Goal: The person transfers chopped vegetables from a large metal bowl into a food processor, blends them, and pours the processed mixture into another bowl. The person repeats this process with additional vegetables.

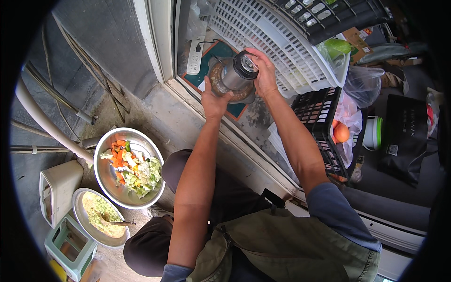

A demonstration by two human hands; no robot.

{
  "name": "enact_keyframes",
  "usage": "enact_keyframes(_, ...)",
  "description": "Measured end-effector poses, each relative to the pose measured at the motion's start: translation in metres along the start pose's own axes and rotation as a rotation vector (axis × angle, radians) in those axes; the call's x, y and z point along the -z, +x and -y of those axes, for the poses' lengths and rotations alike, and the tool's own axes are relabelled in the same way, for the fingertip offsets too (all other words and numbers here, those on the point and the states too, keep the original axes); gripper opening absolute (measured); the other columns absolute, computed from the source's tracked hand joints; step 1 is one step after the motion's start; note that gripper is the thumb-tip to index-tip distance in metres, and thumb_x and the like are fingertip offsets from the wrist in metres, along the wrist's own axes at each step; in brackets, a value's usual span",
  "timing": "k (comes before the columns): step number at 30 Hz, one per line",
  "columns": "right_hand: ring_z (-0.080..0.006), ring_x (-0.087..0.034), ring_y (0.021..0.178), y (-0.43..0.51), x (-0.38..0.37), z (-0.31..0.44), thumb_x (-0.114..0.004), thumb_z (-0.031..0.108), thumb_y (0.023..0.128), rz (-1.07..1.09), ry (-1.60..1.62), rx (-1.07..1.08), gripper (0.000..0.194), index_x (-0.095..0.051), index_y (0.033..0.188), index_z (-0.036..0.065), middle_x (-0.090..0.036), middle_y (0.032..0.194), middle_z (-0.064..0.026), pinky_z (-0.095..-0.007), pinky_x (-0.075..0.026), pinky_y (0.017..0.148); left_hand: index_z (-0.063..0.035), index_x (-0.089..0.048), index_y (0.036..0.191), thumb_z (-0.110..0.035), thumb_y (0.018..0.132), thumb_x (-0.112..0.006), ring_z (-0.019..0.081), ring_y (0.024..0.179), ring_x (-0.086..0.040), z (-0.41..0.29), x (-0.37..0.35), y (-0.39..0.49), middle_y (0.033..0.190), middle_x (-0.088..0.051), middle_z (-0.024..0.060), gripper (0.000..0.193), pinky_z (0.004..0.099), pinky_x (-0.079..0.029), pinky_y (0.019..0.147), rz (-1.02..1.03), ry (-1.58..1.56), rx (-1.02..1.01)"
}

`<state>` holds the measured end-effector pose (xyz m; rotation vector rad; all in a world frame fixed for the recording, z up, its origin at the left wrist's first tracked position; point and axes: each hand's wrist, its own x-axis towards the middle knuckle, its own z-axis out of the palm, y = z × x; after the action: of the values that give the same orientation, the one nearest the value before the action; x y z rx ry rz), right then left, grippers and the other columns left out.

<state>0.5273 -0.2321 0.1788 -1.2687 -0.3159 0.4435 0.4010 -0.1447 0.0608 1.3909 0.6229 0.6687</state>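
An electric food chopper (234,75) with a steel-and-black motor top stands on a green board (225,49) with an orange edge. Brownish, orange-flecked bits line its clear bowl. My left hand (215,102) holds the near side of the bowl, thumb and fingers spread around it. My right hand (264,72) grips the black top of the motor unit from the right side. To the lower left, a steel basin (98,169) holds chopped cabbage and orange pieces like carrot. Below it, a smaller metal bowl (75,201) contains finely chopped pale green food and a wooden-handled utensil (121,223).
A white power strip (193,56) lies left of the chopper. Behind and right stand a white plastic basket (282,53) and a black crate (313,116) with orange-red round produce. A door track (232,130) crosses the floor. Cables and pipes (53,120) run along the left wall.
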Motion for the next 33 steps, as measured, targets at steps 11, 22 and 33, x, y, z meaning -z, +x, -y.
enact_keyframes(11, -0.0163, -0.070, 0.105, 0.003, 0.002, 0.001, -0.049, 0.002, 0.097, 0.021, 0.000, -0.018, 0.034, -0.067, 0.126, -0.005, -0.074, 0.117, -0.0131, -0.0285, -0.054, 0.097, 0.0166, -0.033, 0.154, -0.008, 0.065, -0.093, 0.0304, 0.116, -0.069, 0.008, 0.000, 0.001, 0.127, -0.069, 0.0285, 0.110, 0.0341, -0.052, 0.100, 0.012, -0.028, 0.040)
enact_keyframes(22, -0.0176, -0.069, 0.109, 0.005, 0.005, -0.003, -0.045, 0.004, 0.097, 0.031, -0.011, -0.003, 0.037, -0.066, 0.126, -0.005, -0.072, 0.120, -0.0127, -0.0293, -0.053, 0.099, 0.0151, -0.031, 0.155, -0.006, 0.066, -0.092, 0.0285, 0.115, -0.069, 0.015, 0.000, 0.003, 0.129, -0.068, 0.0267, 0.109, 0.0335, -0.054, 0.097, 0.039, -0.063, 0.117)
enact_keyframes(33, -0.0173, -0.068, 0.109, -0.001, -0.001, 0.001, -0.046, 0.005, 0.097, 0.009, -0.045, 0.011, 0.037, -0.066, 0.126, -0.004, -0.072, 0.119, -0.0124, -0.0290, -0.051, 0.101, 0.0176, -0.033, 0.153, -0.008, 0.064, -0.092, 0.0270, 0.109, -0.070, 0.019, -0.002, 0.003, 0.122, -0.072, 0.0255, 0.109, 0.0336, -0.054, 0.096, 0.012, -0.085, 0.055)
